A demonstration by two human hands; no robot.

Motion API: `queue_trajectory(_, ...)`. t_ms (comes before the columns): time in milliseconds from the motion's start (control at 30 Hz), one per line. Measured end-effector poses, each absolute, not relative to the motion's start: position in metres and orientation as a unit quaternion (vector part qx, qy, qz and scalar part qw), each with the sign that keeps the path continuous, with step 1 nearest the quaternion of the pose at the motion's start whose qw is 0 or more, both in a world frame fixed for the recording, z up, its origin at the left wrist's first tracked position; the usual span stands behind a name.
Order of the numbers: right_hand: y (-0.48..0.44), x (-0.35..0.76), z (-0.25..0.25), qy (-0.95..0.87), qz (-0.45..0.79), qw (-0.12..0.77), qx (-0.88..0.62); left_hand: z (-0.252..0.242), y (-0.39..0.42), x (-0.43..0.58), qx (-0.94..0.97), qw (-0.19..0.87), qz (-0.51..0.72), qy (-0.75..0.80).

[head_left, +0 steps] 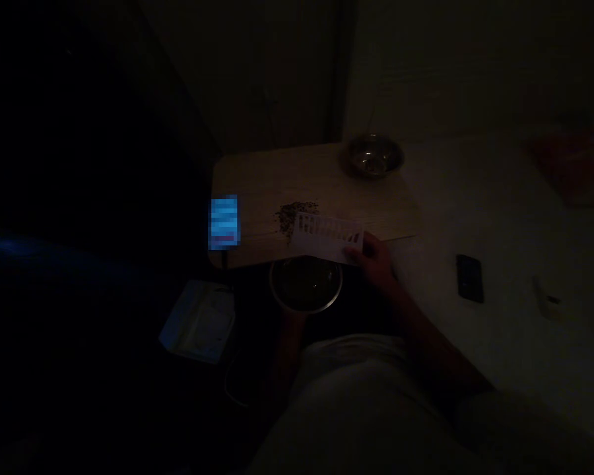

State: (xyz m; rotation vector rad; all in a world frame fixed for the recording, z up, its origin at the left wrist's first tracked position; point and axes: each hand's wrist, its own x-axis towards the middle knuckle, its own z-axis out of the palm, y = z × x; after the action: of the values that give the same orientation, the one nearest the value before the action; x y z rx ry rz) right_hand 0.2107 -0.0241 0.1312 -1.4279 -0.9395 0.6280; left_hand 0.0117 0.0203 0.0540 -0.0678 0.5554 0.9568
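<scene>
In very dim light, my right hand [373, 258] grips the right end of a pale, flat slotted piece [327, 239]. Its left end lies by a scattered pile of small dark bits [293, 216] on the wooden board [257, 178]. Under the board's front edge is a round metal bowl [305, 285]. My left hand [294, 321] is at this bowl's near rim and seems to hold it; its fingers are mostly hidden beneath.
A second metal bowl [375, 157] stands at the board's back right. A blurred bright screen [224, 223] is at its left edge. A dark phone [470, 278] and a small pale object [548, 299] lie to the right. A pale box-like container [200, 322] sits lower left.
</scene>
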Motion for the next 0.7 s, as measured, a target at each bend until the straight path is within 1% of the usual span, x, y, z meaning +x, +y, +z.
queue_trajectory(100, -0.023, 0.211, 0.13, -0.397, 0.26, 0.617, -0.627, 0.06, 0.02, 0.011, -0.041, 0.857, 0.44, 0.263)
queue_trajectory(200, -0.022, 0.211, 0.129, -0.397, 0.258, 0.615, -0.63, 0.06, 0.02, 0.011, -0.067, 0.843, 0.445, 0.294)
queue_trajectory(400, -0.02, 0.21, 0.134, -0.385, 0.198, 0.625, -0.649, 0.051, 0.021, 0.01, -0.088, 0.844, 0.444, 0.288)
queue_trajectory(700, -0.019, 0.204, 0.132, -0.402, 0.237, 0.611, -0.64, 0.046, 0.022, 0.01, -0.042, 0.838, 0.45, 0.304)
